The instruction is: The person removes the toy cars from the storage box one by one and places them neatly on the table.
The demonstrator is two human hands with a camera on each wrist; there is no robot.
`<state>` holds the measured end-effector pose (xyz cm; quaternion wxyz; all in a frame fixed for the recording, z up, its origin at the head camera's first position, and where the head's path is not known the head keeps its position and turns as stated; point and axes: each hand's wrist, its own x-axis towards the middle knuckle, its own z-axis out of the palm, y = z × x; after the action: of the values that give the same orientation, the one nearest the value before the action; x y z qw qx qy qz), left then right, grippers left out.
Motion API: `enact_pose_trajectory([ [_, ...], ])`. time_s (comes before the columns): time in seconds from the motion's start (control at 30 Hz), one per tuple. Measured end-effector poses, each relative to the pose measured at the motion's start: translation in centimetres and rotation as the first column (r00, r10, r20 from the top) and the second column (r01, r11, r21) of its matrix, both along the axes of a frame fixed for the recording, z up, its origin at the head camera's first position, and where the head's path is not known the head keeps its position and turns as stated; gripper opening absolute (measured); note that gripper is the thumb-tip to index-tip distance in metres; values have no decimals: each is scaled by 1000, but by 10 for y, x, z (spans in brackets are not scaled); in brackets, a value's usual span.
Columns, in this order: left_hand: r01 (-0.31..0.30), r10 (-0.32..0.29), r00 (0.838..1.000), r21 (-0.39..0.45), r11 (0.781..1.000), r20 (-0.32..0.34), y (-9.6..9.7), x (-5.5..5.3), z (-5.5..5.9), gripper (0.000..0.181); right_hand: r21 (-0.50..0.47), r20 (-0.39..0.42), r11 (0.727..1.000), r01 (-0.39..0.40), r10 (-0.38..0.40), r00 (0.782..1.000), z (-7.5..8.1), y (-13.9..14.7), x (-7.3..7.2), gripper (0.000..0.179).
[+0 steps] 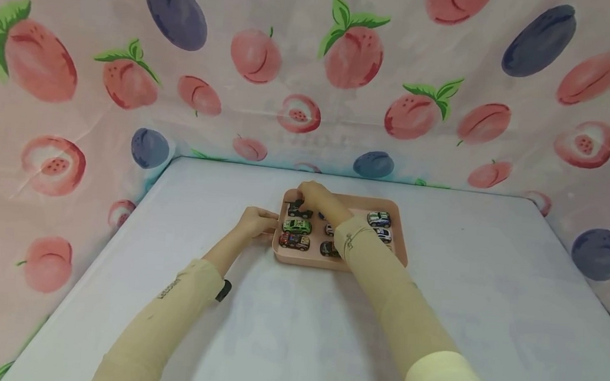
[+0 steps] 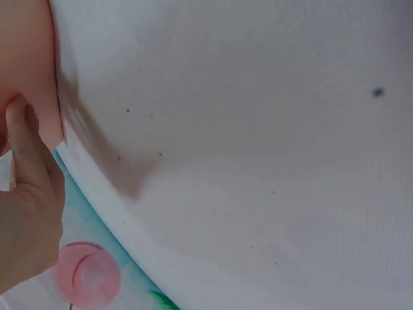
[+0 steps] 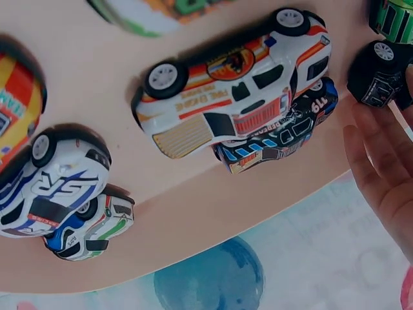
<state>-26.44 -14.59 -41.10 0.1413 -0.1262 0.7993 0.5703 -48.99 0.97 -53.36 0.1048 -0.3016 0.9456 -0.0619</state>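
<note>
White tabletop (image 1: 462,296), fruit-print backdrop (image 1: 218,137): we list one tray (image 1: 300,261), left hand (image 1: 254,221) with nearly straight fingers against its side, right hand (image 1: 320,199) pinching the black car (image 1: 299,210) in its far-left corner, presumably positioning, careful release called for next.

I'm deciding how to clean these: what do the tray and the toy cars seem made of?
Tray: probably matte plastic, given its smooth, plain pink surface and rounded corners. Toy cars: glossy, printed shells; painted metal or plastic, the shine alone can't settle which.
</note>
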Motion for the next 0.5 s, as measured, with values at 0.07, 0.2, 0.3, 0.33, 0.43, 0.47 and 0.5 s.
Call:
enact_pose_trajectory([
  [0.07, -1, 1, 1000, 3, 1000, 2, 0, -1, 1, 34, -12, -1, 1000, -14, 14, 1000, -5, 1, -7, 26],
  [0.2, 7, -7, 1000, -1, 1000, -10, 0, -1, 0, 34, -36, -39, 999, -17, 15, 999, -11, 2, -10, 27],
  [0.3, 11, -11, 1000, 0, 1000, -9, 0, 1, 0, 34, -26, -19, 999, 19, -19, 1000, -9, 0, -6, 25],
  [0.33, 13, -13, 1000, 3, 1000, -9, 0, 1, -1, 34, -33, -22, 999, 20, -20, 1000, -8, 1, -4, 25],
  [0.43, 7, -7, 1000, 10, 1000, 1, 1, 3, -1, 33, -59, -9, 998, 8, -9, 1000, -12, 4, -8, 27],
  [0.47, 2, -2, 1000, 11, 1000, 2, 1, 3, 0, 33, -83, -20, 996, -12, 10, 1000, -16, 6, -12, 29],
  [0.5, -2, 2, 1000, 13, 1000, 3, 1, 3, 0, 33, -102, -52, 994, -29, 24, 998, -22, 8, -18, 28],
])
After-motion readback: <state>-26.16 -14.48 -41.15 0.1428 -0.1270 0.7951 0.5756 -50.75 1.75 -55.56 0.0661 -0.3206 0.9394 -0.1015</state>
